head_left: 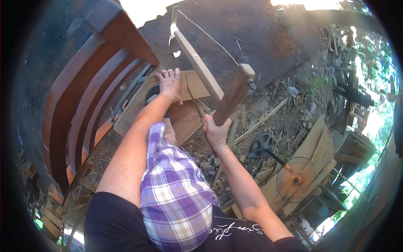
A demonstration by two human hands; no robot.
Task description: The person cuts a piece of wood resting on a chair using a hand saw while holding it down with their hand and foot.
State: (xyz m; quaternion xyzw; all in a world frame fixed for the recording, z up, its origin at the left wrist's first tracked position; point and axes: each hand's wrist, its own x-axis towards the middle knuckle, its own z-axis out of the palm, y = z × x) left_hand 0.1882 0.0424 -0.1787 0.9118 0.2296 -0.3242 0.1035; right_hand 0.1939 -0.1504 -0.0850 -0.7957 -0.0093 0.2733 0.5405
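Observation:
My right hand (pixel 216 130) grips the lower end of a wooden frame saw (pixel 201 69), whose long stretcher bar runs up and left and whose cord spans the top. The thin saw blade (pixel 195 105) comes down into a flat wooden board (pixel 184 119). My left hand (pixel 170 84) lies flat on the far part of that board, fingers spread, pressing it down. My knee in purple checked cloth (pixel 176 193) is raised over the board's near end, with a bare foot (pixel 169 131) resting on the wood.
Several curved reddish wooden chair-back parts (pixel 79 109) stand at the left. Wood scraps and offcuts (pixel 210 161) litter the dirt ground. A small fan (pixel 296 178) lies on planks (pixel 315 147) at the right, near a black round object (pixel 261 145).

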